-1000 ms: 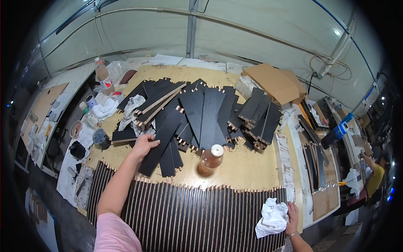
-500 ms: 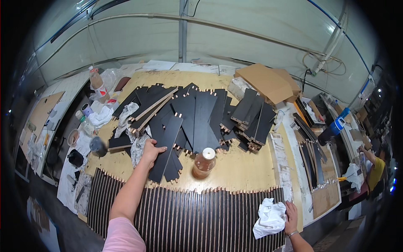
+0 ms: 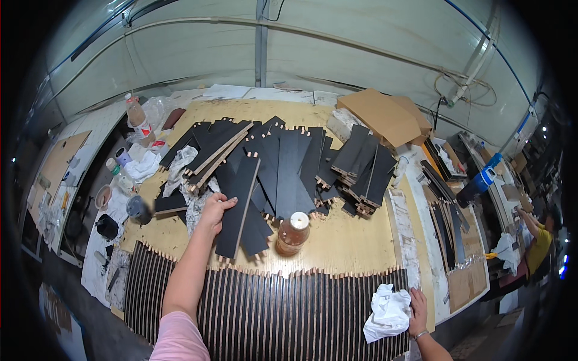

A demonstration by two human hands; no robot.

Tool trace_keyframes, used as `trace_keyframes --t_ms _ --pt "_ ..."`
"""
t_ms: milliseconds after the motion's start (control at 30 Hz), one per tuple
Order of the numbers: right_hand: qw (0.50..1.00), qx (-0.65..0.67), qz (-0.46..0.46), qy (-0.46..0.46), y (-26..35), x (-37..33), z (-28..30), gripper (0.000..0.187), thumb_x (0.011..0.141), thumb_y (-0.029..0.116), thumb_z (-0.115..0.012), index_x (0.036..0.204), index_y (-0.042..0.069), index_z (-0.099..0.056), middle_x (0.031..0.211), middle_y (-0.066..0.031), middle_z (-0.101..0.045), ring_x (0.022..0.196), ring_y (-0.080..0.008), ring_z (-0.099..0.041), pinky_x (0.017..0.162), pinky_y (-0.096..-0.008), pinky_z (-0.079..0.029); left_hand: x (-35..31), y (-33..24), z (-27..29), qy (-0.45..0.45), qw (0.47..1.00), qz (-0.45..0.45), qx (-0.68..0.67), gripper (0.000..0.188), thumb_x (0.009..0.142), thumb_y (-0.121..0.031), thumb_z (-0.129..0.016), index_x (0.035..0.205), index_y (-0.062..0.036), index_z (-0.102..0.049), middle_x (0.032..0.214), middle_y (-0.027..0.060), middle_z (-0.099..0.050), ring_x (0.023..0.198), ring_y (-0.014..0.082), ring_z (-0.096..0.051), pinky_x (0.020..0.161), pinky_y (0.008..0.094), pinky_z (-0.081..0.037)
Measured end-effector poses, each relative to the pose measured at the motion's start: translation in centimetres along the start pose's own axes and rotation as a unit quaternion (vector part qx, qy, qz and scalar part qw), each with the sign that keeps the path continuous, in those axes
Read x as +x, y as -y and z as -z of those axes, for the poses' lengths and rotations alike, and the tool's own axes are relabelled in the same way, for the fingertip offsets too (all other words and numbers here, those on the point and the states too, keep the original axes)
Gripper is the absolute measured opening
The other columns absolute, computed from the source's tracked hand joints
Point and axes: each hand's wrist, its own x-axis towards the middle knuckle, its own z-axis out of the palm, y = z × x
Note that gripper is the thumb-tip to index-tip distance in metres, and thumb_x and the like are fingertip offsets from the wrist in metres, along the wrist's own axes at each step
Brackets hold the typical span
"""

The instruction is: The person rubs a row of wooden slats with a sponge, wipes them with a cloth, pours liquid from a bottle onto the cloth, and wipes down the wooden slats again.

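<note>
My left hand (image 3: 218, 212) grips a black wooden board (image 3: 239, 210) by its left edge, thumb on the upper face. Pale dowel pegs stick out of the board's ends, and it lies over the near side of a loose pile of similar black boards (image 3: 294, 171). My right hand (image 3: 418, 313) rests against the right end of a long row of boards stood on edge (image 3: 289, 313), its fingers extended. Beside it, a crumpled white cloth (image 3: 387, 313) lies on that row, next to the fingers. A bottle of brownish liquid (image 3: 293, 236) with a white cap stands between pile and row.
Bottles (image 3: 138, 120), cups (image 3: 139, 209) and rags (image 3: 144, 166) crowd the table's left side. Cardboard (image 3: 382, 117) lies at the back right. More boards (image 3: 448, 222) and a blue bottle (image 3: 480, 183) are on the right. Another person (image 3: 537, 243) is at the far right.
The board in my left hand has risen a little and shifted slightly away from me, with its far end higher. My right hand and the cloth have stayed put.
</note>
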Motion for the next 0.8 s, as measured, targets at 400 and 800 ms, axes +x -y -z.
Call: trace_keyframes --t_ms 400,800 --pt "1.000 -0.007 -0.001 -0.013 0.0 -0.2 0.3 0.054 0.113 0.014 -0.063 0.166 0.004 -0.072 0.182 -0.0193 -0.066 0.172 -0.0537 -0.051 0.145 -0.0605 -0.039 -7.8 -6.4 -2.7 0.053 0.984 -0.060 0.157 0.030 0.097 0.003 -0.098 0.113 -0.0012 -0.073 0.099 0.0081 -0.078 0.087 0.0166 -0.076 0.079 0.0340 -0.064" --pt "1.000 0.004 0.008 -0.018 -0.6 1.0 -0.9 0.059 0.109 0.018 -0.066 0.167 0.005 -0.073 0.180 -0.0189 -0.067 0.168 -0.0538 -0.053 0.143 -0.0613 -0.042 22.8 -16.3 -4.1 -0.195 0.926 -0.151 0.286 0.036 0.094 -0.015 -0.108 0.119 0.0040 -0.089 0.124 0.0218 -0.091 0.110 0.0331 -0.088 0.097 0.0490 -0.068"
